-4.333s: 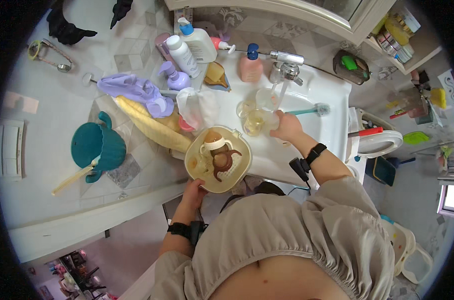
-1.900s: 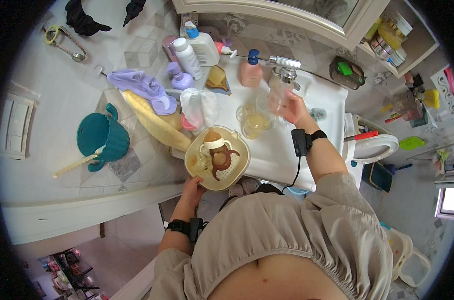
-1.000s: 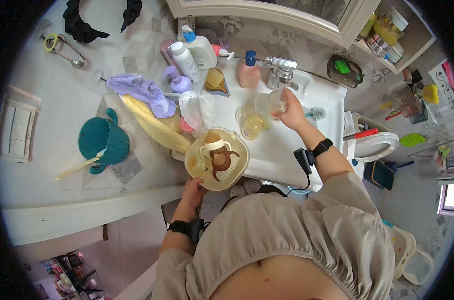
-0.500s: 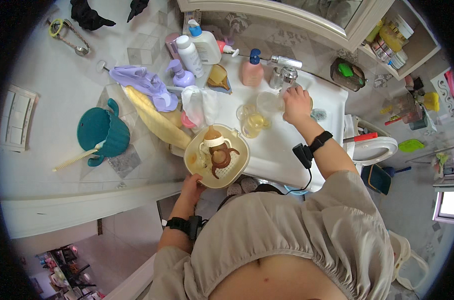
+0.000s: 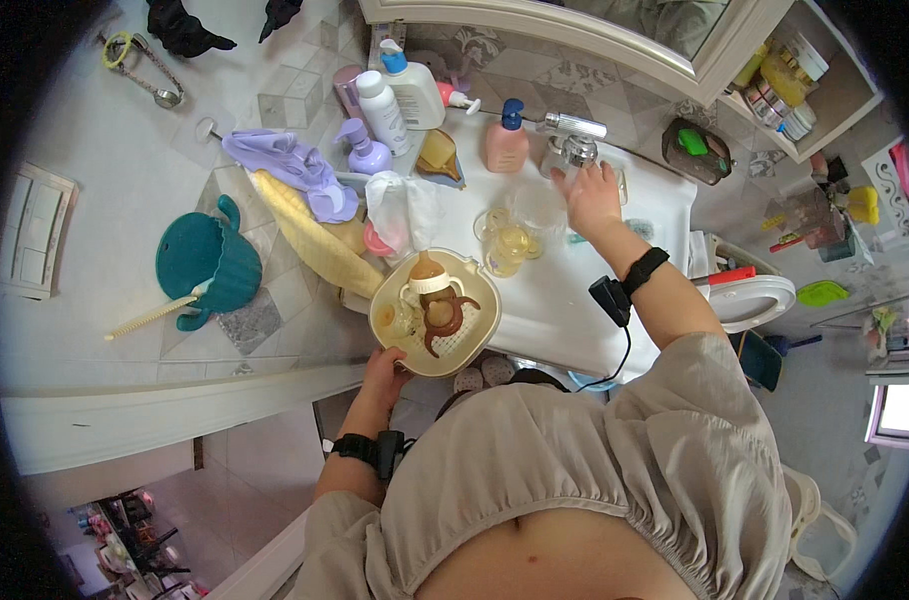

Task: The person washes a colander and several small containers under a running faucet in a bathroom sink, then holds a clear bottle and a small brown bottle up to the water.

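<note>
In the head view, since half a second ago the right hand (image 5: 593,200) has moved slightly closer to the faucet (image 5: 579,152). Its fingers are extended beside the faucet; whether they touch it or grasp something beneath the palm cannot be told. The left hand (image 5: 385,375) still grasps the rim of the cream basket (image 5: 486,312), well to the faucet's left and nearer the body, with a handled bottle (image 5: 432,283) inside. Left of the faucet stands a pink pump bottle (image 5: 507,147); clear containers (image 5: 515,245) sit below-left of it.
</note>
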`<state>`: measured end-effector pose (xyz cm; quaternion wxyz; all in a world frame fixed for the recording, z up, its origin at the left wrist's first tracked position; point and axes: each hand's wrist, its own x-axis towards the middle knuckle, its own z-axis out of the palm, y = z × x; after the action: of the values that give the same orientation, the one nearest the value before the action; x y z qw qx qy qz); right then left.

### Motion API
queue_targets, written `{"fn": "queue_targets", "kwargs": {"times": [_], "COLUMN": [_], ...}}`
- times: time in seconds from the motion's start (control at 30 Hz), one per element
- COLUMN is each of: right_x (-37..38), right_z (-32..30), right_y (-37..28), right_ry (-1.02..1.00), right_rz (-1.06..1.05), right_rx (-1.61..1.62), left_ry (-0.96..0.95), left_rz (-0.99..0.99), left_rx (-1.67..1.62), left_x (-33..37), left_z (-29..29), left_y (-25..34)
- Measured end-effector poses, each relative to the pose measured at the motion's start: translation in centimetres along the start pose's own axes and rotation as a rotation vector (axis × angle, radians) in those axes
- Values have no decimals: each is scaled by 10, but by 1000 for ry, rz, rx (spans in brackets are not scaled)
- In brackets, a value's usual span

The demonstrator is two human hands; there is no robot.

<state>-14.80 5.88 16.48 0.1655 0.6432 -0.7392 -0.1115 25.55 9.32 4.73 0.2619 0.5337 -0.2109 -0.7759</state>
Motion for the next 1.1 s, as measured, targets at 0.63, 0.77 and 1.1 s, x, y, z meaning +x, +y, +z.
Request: {"fn": "queue_targets", "kwargs": {"times": [0.63, 0.77, 1.1], "right_x": [-13, -22, 27], "right_z": [37, 54, 58], "right_y": [3, 1, -15], "right_ry": [-517, -690, -213], "right_rz": [323, 145, 859], "right_rx": [3088, 3081, 3061], "left_ry": [59, 15, 6], "left_rz": [30, 35, 33], "left_rx": [71, 52, 69], "left_x": [-12, -3, -1], "left_z": [15, 7, 9], "left_y": [9, 4, 3]}}
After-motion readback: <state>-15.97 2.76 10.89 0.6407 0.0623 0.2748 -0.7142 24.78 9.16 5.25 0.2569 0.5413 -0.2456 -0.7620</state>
